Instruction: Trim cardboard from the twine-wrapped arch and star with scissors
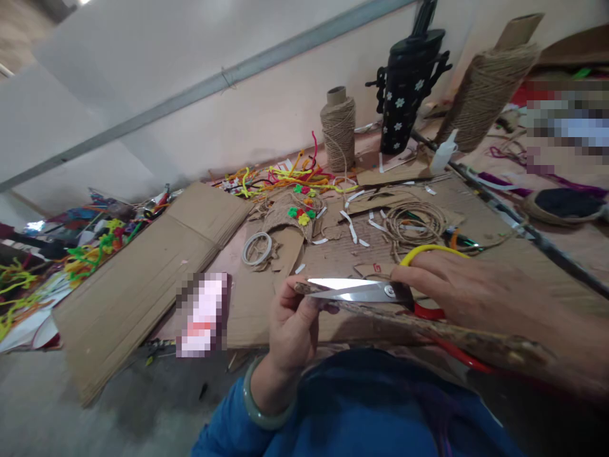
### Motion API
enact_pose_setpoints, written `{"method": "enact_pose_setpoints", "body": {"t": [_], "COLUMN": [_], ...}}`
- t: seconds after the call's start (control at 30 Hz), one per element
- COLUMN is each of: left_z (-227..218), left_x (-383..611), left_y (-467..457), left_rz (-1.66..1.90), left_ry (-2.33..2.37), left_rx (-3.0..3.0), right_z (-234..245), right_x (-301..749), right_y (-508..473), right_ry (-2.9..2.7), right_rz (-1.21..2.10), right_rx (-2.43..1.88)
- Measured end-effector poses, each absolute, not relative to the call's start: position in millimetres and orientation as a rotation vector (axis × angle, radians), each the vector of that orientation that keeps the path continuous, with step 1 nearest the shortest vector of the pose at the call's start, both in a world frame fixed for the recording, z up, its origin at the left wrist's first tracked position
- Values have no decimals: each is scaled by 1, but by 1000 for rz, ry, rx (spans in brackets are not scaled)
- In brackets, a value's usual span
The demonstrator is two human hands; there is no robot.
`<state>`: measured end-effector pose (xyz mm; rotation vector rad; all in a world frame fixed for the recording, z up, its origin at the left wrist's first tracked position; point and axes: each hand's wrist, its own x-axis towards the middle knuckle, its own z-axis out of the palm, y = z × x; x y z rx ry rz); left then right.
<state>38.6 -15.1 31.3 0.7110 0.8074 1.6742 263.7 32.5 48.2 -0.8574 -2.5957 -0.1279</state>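
Note:
My right hand (469,285) is closed on a pair of scissors (366,291) with yellow and red handles. The blades point left, nearly together, and their tips lie over the fingers of my left hand (295,330). That hand pinches the thin end of a rough brown stick (476,341), which runs right beneath the scissors and along my right forearm. Whether the blades touch the stick I cannot tell. Just beyond my hands lie a coil of twine (415,222), a roll of tape (257,249) and a twine-wrapped piece with coloured flowers (288,212).
Cardboard sheets (157,266) overhang the table's left front edge. Twine spools (339,136) and a black flowered container (404,95) stand at the back. A small white glue bottle (445,152) is at right. Colourful pipe cleaners (280,178) and white paper scraps (349,226) are scattered about.

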Motion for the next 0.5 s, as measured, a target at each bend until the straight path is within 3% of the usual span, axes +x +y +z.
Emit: {"method": "enact_pose_setpoints", "body": {"t": [0.5], "left_z": [35], "left_x": [44], "left_y": [-14], "left_rz": [1724], "left_ry": [819], "left_rx": [706], "right_z": [36], "right_x": [257], "right_y": [29], "right_ry": [-2553], "right_rz": [-112], "right_rx": [-790]}}
